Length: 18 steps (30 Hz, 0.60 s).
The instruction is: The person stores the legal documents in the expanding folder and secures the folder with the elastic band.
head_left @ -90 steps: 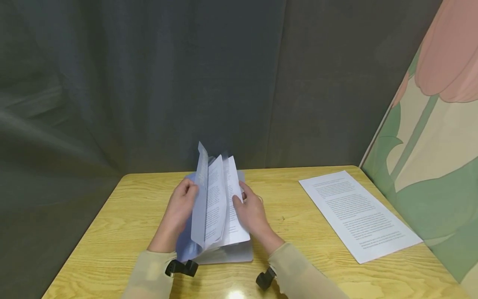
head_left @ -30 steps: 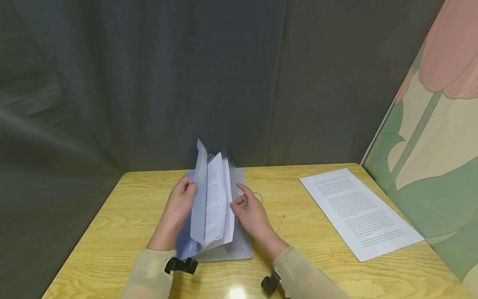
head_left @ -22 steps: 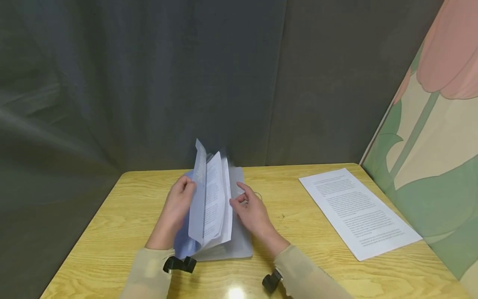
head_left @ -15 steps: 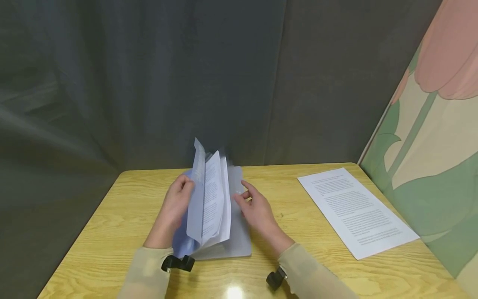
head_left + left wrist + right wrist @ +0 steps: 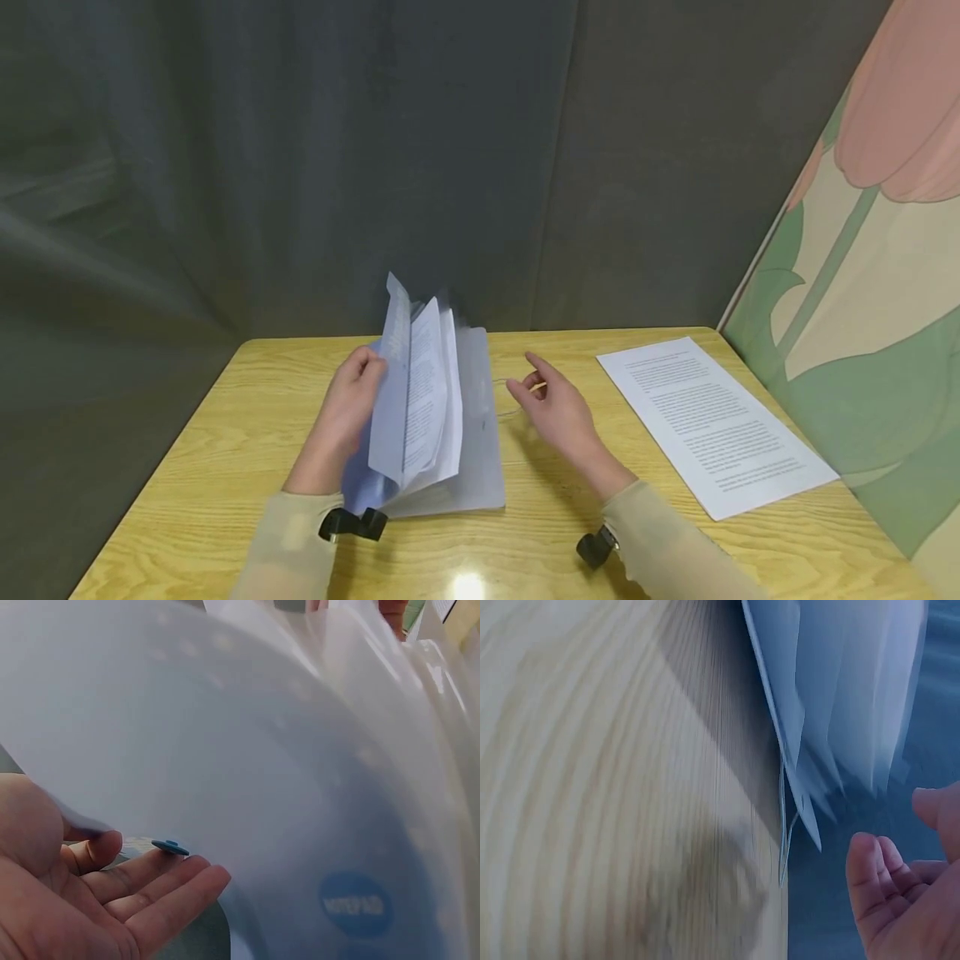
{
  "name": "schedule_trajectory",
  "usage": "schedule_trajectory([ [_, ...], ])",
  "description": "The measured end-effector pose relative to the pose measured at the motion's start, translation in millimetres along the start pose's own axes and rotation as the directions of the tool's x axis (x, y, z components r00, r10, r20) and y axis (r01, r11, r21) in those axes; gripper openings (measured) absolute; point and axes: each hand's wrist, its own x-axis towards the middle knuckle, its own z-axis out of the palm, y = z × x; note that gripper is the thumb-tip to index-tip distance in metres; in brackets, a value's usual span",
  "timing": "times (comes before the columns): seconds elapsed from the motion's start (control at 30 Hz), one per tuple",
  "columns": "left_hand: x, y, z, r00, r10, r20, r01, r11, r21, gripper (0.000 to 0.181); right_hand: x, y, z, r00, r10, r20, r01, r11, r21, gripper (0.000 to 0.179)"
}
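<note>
A pale blue plastic folder (image 5: pixel 483 454) lies partly opened on the table, its front cover (image 5: pixel 388 417) raised toward the left. My left hand (image 5: pixel 348 396) pinches that cover's edge. In the left wrist view a small blue button (image 5: pixel 171 847) sits at my fingertips, and a round blue NOTEPAD label (image 5: pixel 356 905) shows on the plastic. Printed sheets (image 5: pixel 423 408) lean upright inside, beside the cover. My right hand (image 5: pixel 558 417) hovers right of the folder, fingers loosely bent and holding nothing. A thin cord loop (image 5: pixel 510 412) sticks out from the folder's right edge, near my right thumb.
A printed paper stack (image 5: pixel 720 425) lies flat on the right of the wooden table (image 5: pixel 195 467). Behind the table hangs a dark grey curtain (image 5: pixel 405 167). A wall with a tulip pattern (image 5: pixel 885 333) borders the right side.
My right hand has let go of the sheets and moved right, off the folder. The sheets it held now lean left with the others, uncovering the back cover. My left hand keeps its pinch.
</note>
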Motion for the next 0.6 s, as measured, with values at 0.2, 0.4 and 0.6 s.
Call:
schedule_trajectory([
  [0.2,-0.7,-1.2,-1.8,1.000,-0.016,0.012,0.017,0.998,-0.060,0.018,-1.0,17.7,-27.1,1.000,0.001,-0.004,-0.001,0.998,-0.069,0.071],
  [0.4,-0.8,-2.6,-1.5,0.999,-0.042,0.028,0.045,0.994,-0.098,0.018,-5.9,34.6,-56.2,1.000,-0.009,0.010,0.010,0.991,-0.132,0.077],
  [0.6,1.3,-5.5,-0.1,0.998,-0.044,0.046,0.050,0.990,-0.133,0.018,-9.5,56.7,-82.6,1.000,-0.010,0.000,0.010,0.987,-0.159,0.083],
])
